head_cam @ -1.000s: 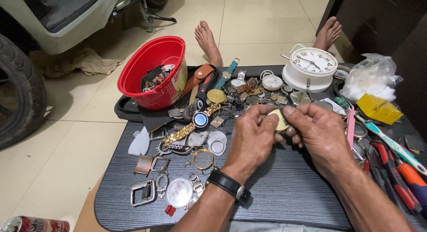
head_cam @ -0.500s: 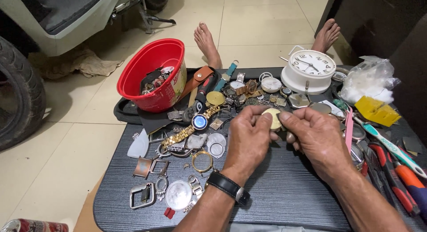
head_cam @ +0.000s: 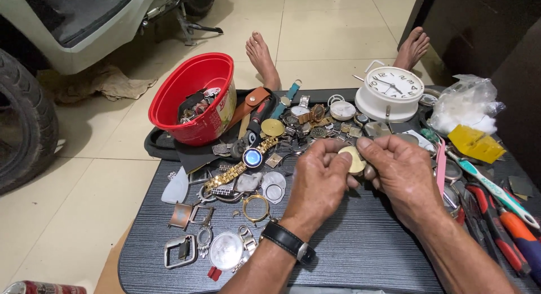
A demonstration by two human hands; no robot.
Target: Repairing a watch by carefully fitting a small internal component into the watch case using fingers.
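Brass disc (head_cam: 354, 159): pinched between both hands' fingertips, above dark tray (head_cam: 360, 249).
Left hand (head_cam: 316, 184): at disc's 8 o'clock, fingers curled onto its rim.
Right hand (head_cam: 401, 176): at 4 o'clock, thumb and forefinger gripping.

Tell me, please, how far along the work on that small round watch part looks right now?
Done: many watches already lie taken apart, with bare cases and a gold bezel ring spread on the dark table. In hand: the left hand and right hand together pinch a pale round watch part above the table. Left: whole watches such as the gold-banded watch wait untouched, and screwdrivers lie idle.
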